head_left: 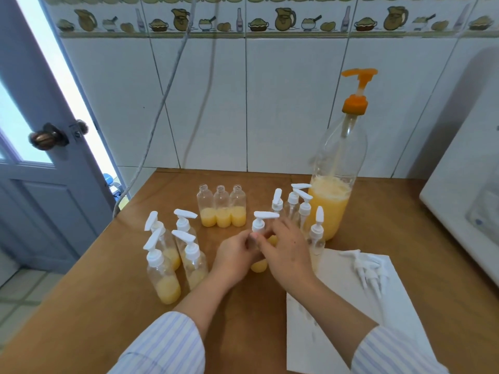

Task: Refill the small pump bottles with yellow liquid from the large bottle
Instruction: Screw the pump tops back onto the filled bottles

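To do this step well, the bottle (259,261) had to stay straight up while the pump (262,221) was turned until snug (not too hard). The left hand (235,259) curled round the bottle's side and held it on the table (81,306). The right hand (286,249) pinched the pump's collar, fingers bent. Four closed bottles (172,261) stood left of the hands, three open bottles (222,207) behind them. The big bottle (333,190) stood behind the right hand.
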